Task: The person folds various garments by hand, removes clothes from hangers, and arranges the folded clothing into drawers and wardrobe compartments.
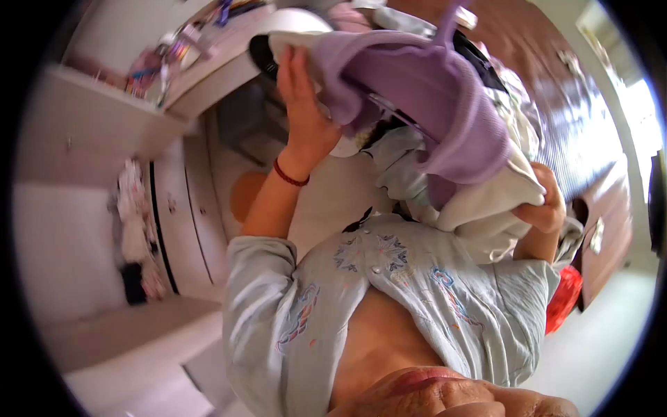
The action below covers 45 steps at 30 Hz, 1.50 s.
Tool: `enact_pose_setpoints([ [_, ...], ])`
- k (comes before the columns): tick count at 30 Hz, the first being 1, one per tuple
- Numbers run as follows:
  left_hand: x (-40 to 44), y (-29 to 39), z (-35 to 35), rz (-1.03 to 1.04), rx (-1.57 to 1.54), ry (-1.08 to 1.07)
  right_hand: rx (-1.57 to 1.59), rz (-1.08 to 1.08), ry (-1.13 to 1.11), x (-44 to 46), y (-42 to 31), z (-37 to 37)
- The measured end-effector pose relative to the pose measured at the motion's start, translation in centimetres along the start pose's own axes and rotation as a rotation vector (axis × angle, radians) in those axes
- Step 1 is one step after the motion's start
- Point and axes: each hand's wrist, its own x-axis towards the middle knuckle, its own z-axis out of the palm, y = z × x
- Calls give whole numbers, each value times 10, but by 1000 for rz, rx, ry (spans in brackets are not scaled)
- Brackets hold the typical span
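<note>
A purple knit garment [472, 132] hangs spread out before my chest, with cream fabric [479, 205] along its lower right side. My left hand [306, 111], a red bracelet on its wrist, grips the garment's upper left edge; the fingers lie outside and the thumb is largely hidden. At the lower right, my right hand [545, 201] pinches the cream fabric. Whether the purple and cream parts form one piece I cannot tell. A narrow purple strap [448, 28] rises from the top. Pale grey-green cloth [403, 163] shows below the purple opening.
More clothes [514, 104] are heaped behind the garment, beside a brown surface [535, 35]. To the left are a desk [201, 76] with small items, drawers [184, 215] and a compartment with clothing [135, 222]. An orange round object [246, 194] and a red bag-like thing [564, 299] stand lower down.
</note>
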Motion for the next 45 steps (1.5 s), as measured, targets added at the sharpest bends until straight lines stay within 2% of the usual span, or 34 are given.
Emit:
enact_pose_setpoints([
  [2, -14, -14, -55, 78, 41, -136, 56, 153, 140, 8, -15, 29],
  [3, -19, -20, -81, 215, 83, -227, 84, 215, 205, 10, -17, 37],
  [5, -30, -27, -146, 169, 19, -378, 7, 204, 376, 18, -6, 48],
  [6, -44, -25, -167, 108, 50, -352, 73, 199, 468, 29, -7, 61],
  [8, -69, -21, -201, 86, -121, 9, 50, 147, 339, 44, -5, 76],
  [9, -76, -22, -237, 48, -85, 34, 68, 128, 308, 51, -4, 87],
  [11, -92, -31, -318, -247, -154, -182, -10, 144, 250, 64, 4, 96],
  [12, -101, -35, -338, -164, -20, -63, -97, 125, 249, 74, 4, 108],
  [13, -109, -28, -361, -187, 16, -39, -90, 120, 202, 85, 6, 121],
  [15, -118, -14, -408, -109, 559, -99, 28, 185, 76, 114, 5, 156],
  [16, -126, -25, -422, 132, 690, -5, 27, 177, 41, 129, 4, 173],
  [17, -130, -23, -433, 113, 718, 0, 65, 157, -89, 143, 2, 186],
  [19, -133, -26, -430, -80, 463, -221, 129, 133, -347, 171, 5, 197],
  [20, -140, -35, -411, -102, 283, -166, 254, 106, -323, 178, 19, 195],
  [21, -152, -45, -405, -128, 299, -156, 259, 118, -353, 187, 31, 195],
  [23, -174, -64, -401, -563, 234, -482, 257, 214, -226, 207, 54, 199],
  [24, -169, -74, -368, -382, 299, -289, 237, 242, -271, 221, 72, 168],
  [25, -178, -83, -366, -393, 318, -289, 208, 257, -317, 231, 85, 167],
  [27, -181, -93, -376, -593, 225, -316, 261, 377, -354, 250, 99, 197],
  [29, -173, -103, -388, -644, 255, -301, 194, 450, -491, 276, 133, 196],
  [30, -170, -107, -392, -687, 265, -281, 240, 514, -477, 284, 140, 205],
  [33, -163, -130, -401, -607, 504, -281, 203, 604, -550, 309, 151, 223],
  [34, -166, -142, -405, -621, 514, -284, 224, 650, -655, 323, 153, 232],
  [35, -169, -154, -407, -537, 586, -217, 233, 662, -665, 332, 159, 243],
  [36, -173, -164, -409, -450, 654, -150, 209, 744, -790, 341, 165, 254],
  [37, -177, -174, -413, -460, 655, -151, 179, 817, -915, 350, 170, 265],
  [38, -177, -179, -415, -518, 680, -152, 181, 759, -957, 354, 173, 275],
  [39, -179, -184, -422, -576, 709, -147, 63, 697, -915, 358, 166, 292],
  [41, -182, -207, -440, -593, 714, -129, 21, 692, -937, 376, 169, 308],
  [43, -185, -215, -456, -603, 691, -128, -33, 782, -934, 391, 174, 317],
  [45, -173, -226, -478, -473, 646, 39, 81, 797, -929, 400, 161, 332],
])
